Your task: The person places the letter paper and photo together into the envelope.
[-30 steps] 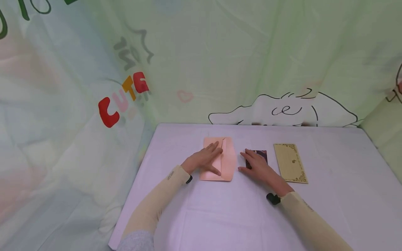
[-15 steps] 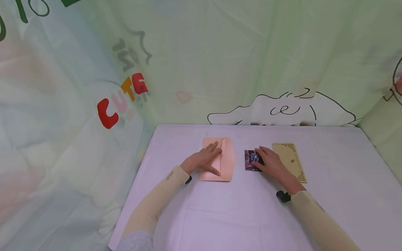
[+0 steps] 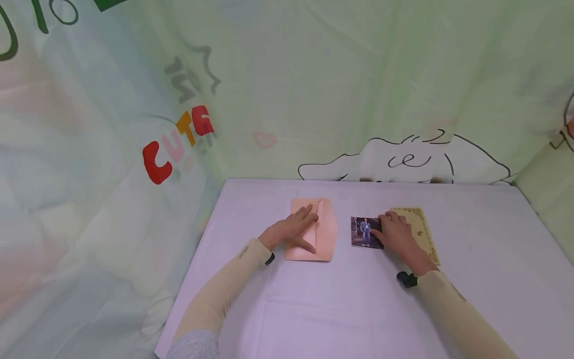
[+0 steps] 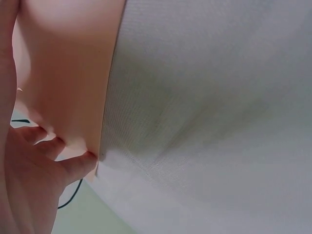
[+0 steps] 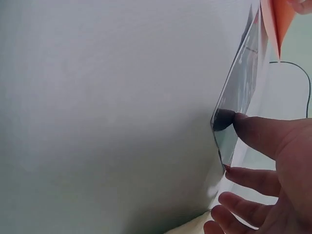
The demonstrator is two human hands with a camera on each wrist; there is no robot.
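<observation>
We see the left hand (image 3: 291, 230) lying flat w/ straight fingers on the pink envelope (image 3: 325, 229); the right hand (image 3: 396, 234) pinches the photo card (image 3: 363, 232) (edge lifted) off the surface (image 3: 341, 309), beside the gold card (image 3: 421, 227).

Long cream fitted sleeves (image 3: 224, 286) with small dark lettering near the cuffs, black wrist-mounted camera units (image 3: 406, 279), grey cloth at the upper arm
</observation>
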